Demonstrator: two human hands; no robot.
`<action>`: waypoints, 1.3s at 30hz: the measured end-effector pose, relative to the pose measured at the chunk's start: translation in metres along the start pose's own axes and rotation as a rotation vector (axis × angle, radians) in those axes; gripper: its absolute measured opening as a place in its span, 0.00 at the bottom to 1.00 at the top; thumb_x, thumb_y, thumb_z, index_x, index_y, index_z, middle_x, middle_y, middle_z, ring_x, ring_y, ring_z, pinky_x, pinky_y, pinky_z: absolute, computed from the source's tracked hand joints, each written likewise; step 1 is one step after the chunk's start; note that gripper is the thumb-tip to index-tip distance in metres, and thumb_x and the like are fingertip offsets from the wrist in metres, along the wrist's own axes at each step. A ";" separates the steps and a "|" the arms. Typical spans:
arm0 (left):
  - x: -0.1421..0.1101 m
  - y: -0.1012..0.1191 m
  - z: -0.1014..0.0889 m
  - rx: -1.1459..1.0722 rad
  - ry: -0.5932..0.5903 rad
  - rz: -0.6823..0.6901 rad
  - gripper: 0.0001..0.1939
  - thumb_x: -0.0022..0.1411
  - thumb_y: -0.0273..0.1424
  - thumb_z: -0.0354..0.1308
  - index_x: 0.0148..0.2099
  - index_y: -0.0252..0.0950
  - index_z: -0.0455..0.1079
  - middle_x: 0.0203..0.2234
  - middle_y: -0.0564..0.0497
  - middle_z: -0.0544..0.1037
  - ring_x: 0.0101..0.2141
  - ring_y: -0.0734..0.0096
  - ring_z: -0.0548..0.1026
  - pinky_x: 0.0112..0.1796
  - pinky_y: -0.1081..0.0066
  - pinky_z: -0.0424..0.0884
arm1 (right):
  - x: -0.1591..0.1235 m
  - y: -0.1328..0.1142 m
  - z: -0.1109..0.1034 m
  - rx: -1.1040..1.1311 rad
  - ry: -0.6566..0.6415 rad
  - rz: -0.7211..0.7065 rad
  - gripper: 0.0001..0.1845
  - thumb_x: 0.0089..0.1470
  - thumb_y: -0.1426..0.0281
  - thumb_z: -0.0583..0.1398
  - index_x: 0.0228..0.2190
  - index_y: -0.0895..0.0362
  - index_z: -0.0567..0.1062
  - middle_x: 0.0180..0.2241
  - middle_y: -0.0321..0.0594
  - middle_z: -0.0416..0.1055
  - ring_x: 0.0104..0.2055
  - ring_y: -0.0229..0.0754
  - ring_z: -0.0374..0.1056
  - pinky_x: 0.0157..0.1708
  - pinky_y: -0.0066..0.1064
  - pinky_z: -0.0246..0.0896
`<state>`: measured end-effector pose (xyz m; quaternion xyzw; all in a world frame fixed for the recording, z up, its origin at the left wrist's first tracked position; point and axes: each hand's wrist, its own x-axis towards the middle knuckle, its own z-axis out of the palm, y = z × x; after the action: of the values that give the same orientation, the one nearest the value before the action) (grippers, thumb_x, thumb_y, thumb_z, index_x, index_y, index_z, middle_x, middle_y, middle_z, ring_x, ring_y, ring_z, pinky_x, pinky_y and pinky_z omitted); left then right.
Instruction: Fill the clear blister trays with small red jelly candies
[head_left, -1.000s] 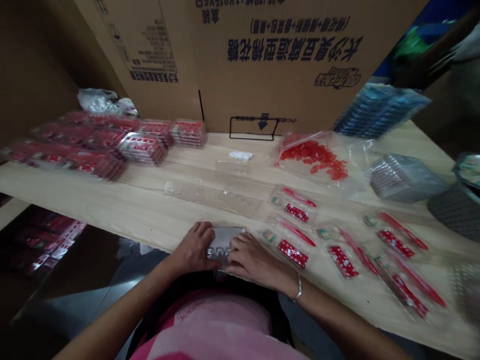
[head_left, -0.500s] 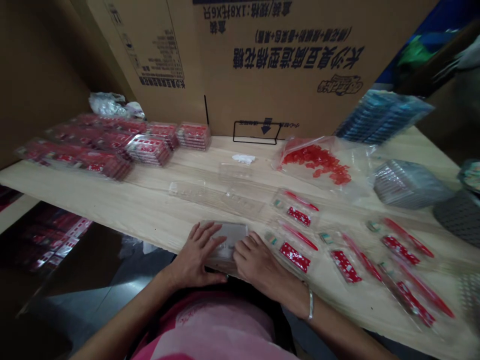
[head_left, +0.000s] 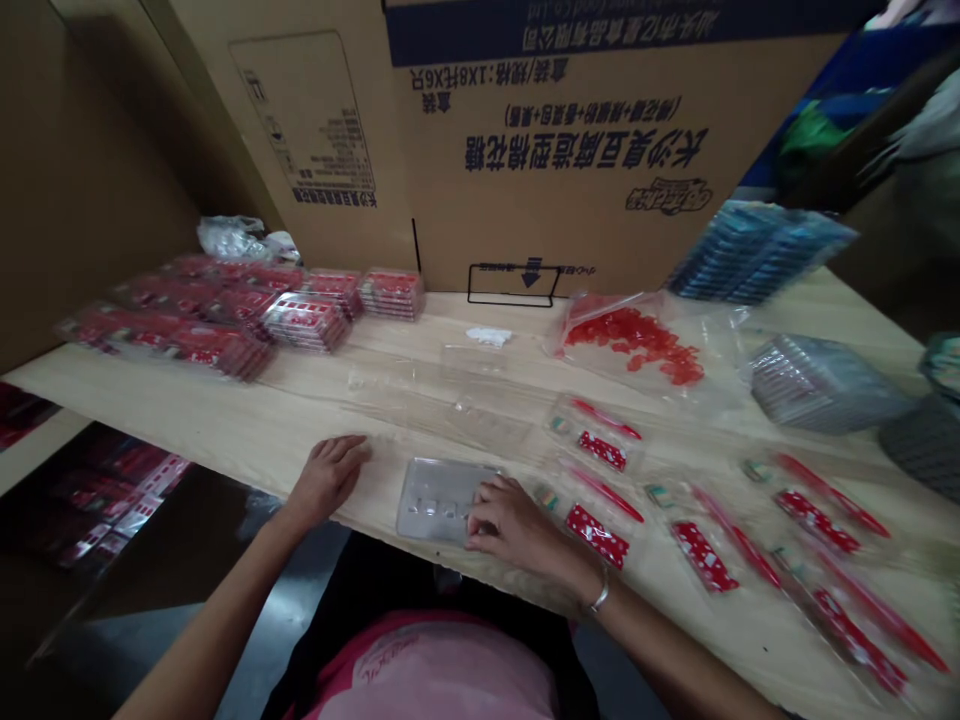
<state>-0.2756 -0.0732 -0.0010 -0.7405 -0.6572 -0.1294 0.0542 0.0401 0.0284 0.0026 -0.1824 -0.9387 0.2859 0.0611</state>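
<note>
A clear plastic blister tray (head_left: 439, 490) lies flat at the near edge of the wooden table (head_left: 300, 420). My right hand (head_left: 514, 525) rests on the tray's right end, fingers curled down onto it. My left hand (head_left: 326, 475) lies apart from the tray on the bare wood to its left, fingers loosely stretched, holding nothing. Just right of my right hand lie several open blister packs with red pens and red patterned pieces (head_left: 596, 500).
Stacks of filled red packs (head_left: 225, 315) stand at the back left. A bag of red pieces (head_left: 637, 345), empty clear trays (head_left: 450, 400), grey tray stacks (head_left: 817, 380) and blue packs (head_left: 757, 250) lie further back. A large cardboard box (head_left: 555, 150) walls the rear.
My left hand has left the tray and slid left onto the bare table. My right hand stays on the tray's right end. The camera has tilted up slightly.
</note>
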 end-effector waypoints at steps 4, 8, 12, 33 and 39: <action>0.009 0.022 0.004 -0.122 -0.015 0.009 0.12 0.62 0.30 0.49 0.45 0.37 0.70 0.50 0.42 0.73 0.51 0.57 0.69 0.49 0.55 0.64 | 0.002 0.006 -0.005 0.031 -0.057 -0.050 0.05 0.53 0.66 0.65 0.29 0.54 0.77 0.32 0.35 0.69 0.39 0.39 0.62 0.43 0.33 0.54; 0.013 0.064 0.009 -0.313 -0.172 0.160 0.25 0.55 0.44 0.59 0.52 0.38 0.66 0.56 0.40 0.67 0.59 0.49 0.60 0.55 0.48 0.57 | 0.002 0.007 -0.010 -0.015 -0.078 -0.084 0.04 0.54 0.67 0.63 0.31 0.54 0.77 0.33 0.35 0.69 0.38 0.39 0.62 0.42 0.32 0.55; 0.017 0.085 0.018 -0.416 -0.194 0.163 0.29 0.50 0.48 0.63 0.48 0.34 0.66 0.54 0.38 0.67 0.60 0.47 0.56 0.56 0.50 0.58 | -0.001 -0.007 -0.014 -0.164 -0.078 -0.111 0.04 0.55 0.69 0.62 0.30 0.56 0.76 0.33 0.37 0.69 0.39 0.41 0.62 0.41 0.33 0.56; -0.026 0.033 -0.025 0.254 0.622 0.072 0.12 0.57 0.22 0.56 0.44 0.38 0.69 0.38 0.46 0.81 0.40 0.61 0.78 0.37 0.66 0.67 | -0.030 -0.018 0.031 -0.348 0.285 -0.035 0.23 0.61 0.66 0.54 0.56 0.57 0.62 0.59 0.50 0.60 0.62 0.52 0.52 0.57 0.51 0.53; -0.043 -0.051 -0.024 0.515 0.502 -0.158 0.04 0.62 0.27 0.52 0.36 0.40 0.67 0.30 0.55 0.79 0.30 0.62 0.76 0.31 0.66 0.65 | -0.027 -0.007 0.051 -0.345 0.116 0.011 0.24 0.62 0.71 0.53 0.58 0.55 0.60 0.61 0.51 0.56 0.63 0.54 0.51 0.58 0.49 0.53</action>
<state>-0.3335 -0.1138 0.0061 -0.5949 -0.6895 -0.1413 0.3882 0.0519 -0.0140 -0.0361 -0.2117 -0.9677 0.1102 0.0814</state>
